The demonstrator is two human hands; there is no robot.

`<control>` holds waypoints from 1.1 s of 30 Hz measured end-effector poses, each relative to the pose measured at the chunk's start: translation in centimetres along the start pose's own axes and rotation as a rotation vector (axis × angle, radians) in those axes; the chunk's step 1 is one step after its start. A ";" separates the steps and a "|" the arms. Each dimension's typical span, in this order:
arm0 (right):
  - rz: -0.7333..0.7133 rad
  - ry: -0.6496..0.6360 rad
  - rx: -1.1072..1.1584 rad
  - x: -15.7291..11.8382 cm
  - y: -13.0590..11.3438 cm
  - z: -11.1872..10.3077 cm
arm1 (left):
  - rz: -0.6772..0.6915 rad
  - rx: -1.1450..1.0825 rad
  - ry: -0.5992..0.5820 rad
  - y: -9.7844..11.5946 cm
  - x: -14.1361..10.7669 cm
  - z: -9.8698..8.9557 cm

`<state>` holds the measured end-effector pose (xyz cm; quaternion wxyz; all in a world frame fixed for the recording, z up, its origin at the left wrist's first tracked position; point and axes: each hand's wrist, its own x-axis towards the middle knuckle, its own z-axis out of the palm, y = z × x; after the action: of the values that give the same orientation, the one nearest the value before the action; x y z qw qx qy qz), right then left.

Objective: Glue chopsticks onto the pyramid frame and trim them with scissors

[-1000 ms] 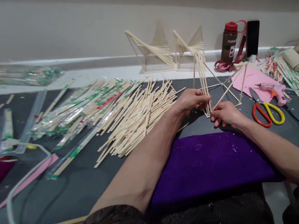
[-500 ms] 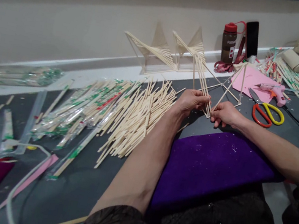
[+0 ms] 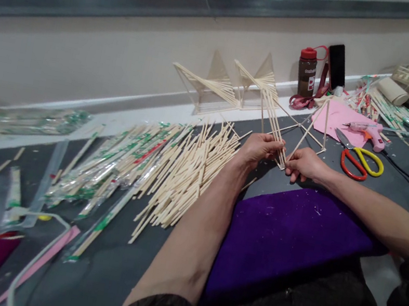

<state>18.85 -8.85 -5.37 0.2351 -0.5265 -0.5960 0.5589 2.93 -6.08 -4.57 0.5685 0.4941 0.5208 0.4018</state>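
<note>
Though slender, frame corner (image 3: 282, 167) (nearest) between hands (image 3: 262, 150) (image 3: 305, 164)

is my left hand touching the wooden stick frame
Touching; the head view shows the left hand with its grip closed on the wooden stick frame.

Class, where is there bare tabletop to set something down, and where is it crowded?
Bare: below the loose chopsticks, between pink strip and left forearm; smaller, between scissors and right forearm. Crowded: around the wrapped chopsticks and held stick frame.
</note>
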 end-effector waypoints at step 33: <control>-0.003 -0.014 0.010 -0.1 0.0 -0.1 | 0.014 -0.008 -0.004 -0.4 0.3 -0.3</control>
<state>18.97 -8.87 -5.32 0.2347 -0.5205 -0.5957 0.5650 2.68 -5.86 -4.96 0.5688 0.4962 0.5146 0.4067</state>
